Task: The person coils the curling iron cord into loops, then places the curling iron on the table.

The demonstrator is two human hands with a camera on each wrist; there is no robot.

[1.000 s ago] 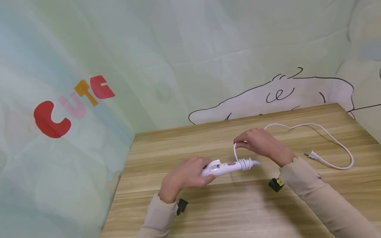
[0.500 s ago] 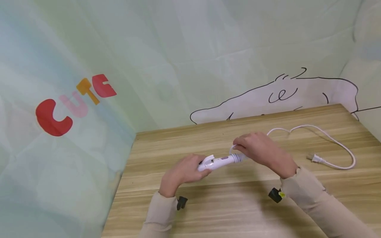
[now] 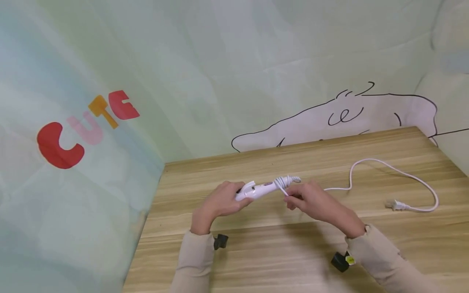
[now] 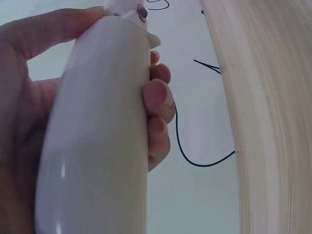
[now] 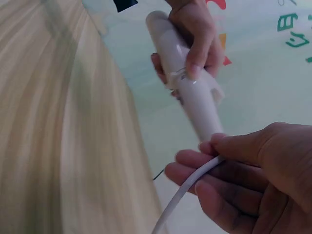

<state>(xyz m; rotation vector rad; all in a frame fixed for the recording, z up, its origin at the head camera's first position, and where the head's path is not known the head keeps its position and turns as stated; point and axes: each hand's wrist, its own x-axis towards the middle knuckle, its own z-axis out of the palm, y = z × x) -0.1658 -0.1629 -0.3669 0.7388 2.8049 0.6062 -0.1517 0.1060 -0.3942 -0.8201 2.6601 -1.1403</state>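
Observation:
A white curling iron [image 3: 263,189] with a clamp lever and a purple button is held above the table. My left hand [image 3: 221,199] grips it round the thick barrel [image 4: 100,122], fingers wrapped about it. Several turns of white cord [image 3: 281,182] circle the handle near its far end. My right hand [image 3: 311,200], just below and to the right of the handle, pinches the cord [image 5: 184,187] between thumb and fingers. Beyond that hand the rest of the cord lies in a loose curve on the table, ending in a two-pin plug [image 3: 400,205].
The wood-grain table [image 3: 205,260] meets a printed cloth backdrop [image 3: 198,81] at its back and left edges. Each sleeve has a small black wrist camera [image 3: 340,261] attached.
My right hand has carried the cord over the handle and down to its near side. The curling iron has shifted slightly up and left, and the cord and plug on the table have moved.

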